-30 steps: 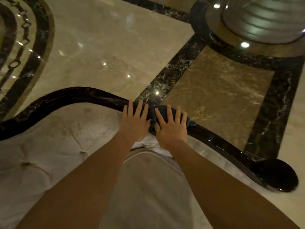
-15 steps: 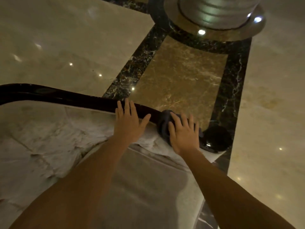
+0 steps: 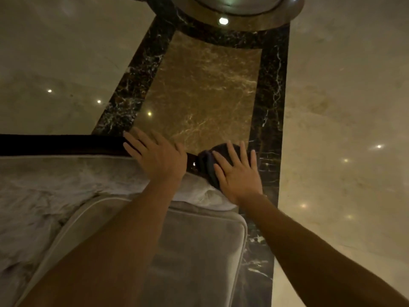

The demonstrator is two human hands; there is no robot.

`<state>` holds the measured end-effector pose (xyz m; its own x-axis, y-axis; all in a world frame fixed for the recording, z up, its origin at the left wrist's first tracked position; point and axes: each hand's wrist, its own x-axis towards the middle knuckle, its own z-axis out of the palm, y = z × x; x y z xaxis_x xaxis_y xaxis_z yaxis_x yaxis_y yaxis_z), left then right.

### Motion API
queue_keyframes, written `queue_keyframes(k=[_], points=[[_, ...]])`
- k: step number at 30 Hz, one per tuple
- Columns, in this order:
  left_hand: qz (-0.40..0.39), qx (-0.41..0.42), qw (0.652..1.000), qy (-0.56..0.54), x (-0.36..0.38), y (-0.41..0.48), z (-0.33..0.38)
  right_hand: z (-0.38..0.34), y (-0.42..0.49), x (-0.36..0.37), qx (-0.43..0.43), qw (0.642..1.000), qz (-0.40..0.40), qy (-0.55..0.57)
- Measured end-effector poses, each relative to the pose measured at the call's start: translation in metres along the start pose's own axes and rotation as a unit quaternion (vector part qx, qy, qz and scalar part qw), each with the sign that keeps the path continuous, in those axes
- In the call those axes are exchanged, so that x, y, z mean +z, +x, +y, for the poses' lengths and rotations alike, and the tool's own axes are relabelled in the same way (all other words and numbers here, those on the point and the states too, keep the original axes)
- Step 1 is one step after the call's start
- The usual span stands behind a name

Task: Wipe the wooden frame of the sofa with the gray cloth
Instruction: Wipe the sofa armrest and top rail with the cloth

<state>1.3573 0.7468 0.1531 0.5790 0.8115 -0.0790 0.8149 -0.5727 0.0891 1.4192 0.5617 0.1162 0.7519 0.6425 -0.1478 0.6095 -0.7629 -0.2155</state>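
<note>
Gray cloth (image 3: 207, 161) bunched on the dark wooden frame (image 3: 62, 144), pinned under right hand (image 3: 238, 173), fingers spread flat, not curled. Left hand (image 3: 158, 155) just left of it, fingers splayed flat across frame, holding nothing. Seat cushion (image 3: 199, 240) sits behind both wrists; marble floor (image 3: 205, 91) beyond fingertips.

Two hands in shot: one left hand (image 3: 157, 156), fingers spread flat, and one right hand (image 3: 237, 176), palm down. One gray cloth (image 3: 209, 161) under that right hand. One dark wooden frame rail (image 3: 62, 144) running across. One pale seat cushion (image 3: 199, 247) in front of it, and one stretch of light upholstered backrest (image 3: 55, 187). One round column base (image 3: 243, 9) up top. One brown marble floor panel (image 3: 203, 89), ringed by one dark veined border (image 3: 271, 103).
</note>
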Motion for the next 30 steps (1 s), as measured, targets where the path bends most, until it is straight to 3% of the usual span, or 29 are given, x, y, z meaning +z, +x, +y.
queue_keyframes(k=[1,3,4,6,8,9,12,14,17,19,21,26,30], points=[[0.000,0.003,1.000,0.001,0.001,-0.001,-0.001,0.024,0.005,-0.003,0.027,1.000,0.004,0.001],[0.007,0.002,1.000,0.007,0.003,0.001,-0.004,0.062,0.015,-0.007,0.183,0.981,-0.022,0.064],[0.010,-0.001,1.000,0.010,0.004,0.002,-0.003,0.069,0.017,-0.006,0.275,0.951,-0.042,0.133],[0.013,-0.007,1.000,0.011,0.006,0.002,0.000,0.058,0.014,0.001,0.356,0.895,-0.026,0.268],[0.023,-0.006,1.000,0.007,0.008,0.003,0.000,0.033,-0.001,0.005,0.335,0.861,0.048,0.381],[0.025,-0.003,1.000,0.004,0.009,0.002,0.000,0.023,-0.010,0.007,0.303,0.872,0.080,0.377],[0.031,-0.006,0.999,0.008,0.010,0.002,0.000,-0.006,-0.032,0.017,0.164,0.976,0.080,0.115],[0.036,-0.010,0.999,0.008,0.008,0.001,0.000,-0.010,-0.028,0.017,0.074,0.993,0.084,0.028],[0.027,-0.008,0.999,0.015,0.008,0.000,0.000,0.020,0.005,0.001,-0.013,0.999,0.037,0.013],[0.025,-0.007,0.999,0.023,0.006,-0.002,0.000,0.043,0.036,-0.014,0.082,0.987,-0.025,0.137],[0.033,-0.005,0.999,0.024,0.006,-0.001,-0.001,0.050,0.048,-0.019,0.183,0.935,-0.062,0.296],[-0.007,0.003,1.000,0.016,-0.002,-0.002,-0.001,0.027,-0.018,-0.008,0.264,0.868,0.106,0.408],[-0.147,0.011,0.989,0.018,-0.021,-0.001,-0.010,0.014,-0.037,-0.026,0.364,0.822,0.098,0.428]])
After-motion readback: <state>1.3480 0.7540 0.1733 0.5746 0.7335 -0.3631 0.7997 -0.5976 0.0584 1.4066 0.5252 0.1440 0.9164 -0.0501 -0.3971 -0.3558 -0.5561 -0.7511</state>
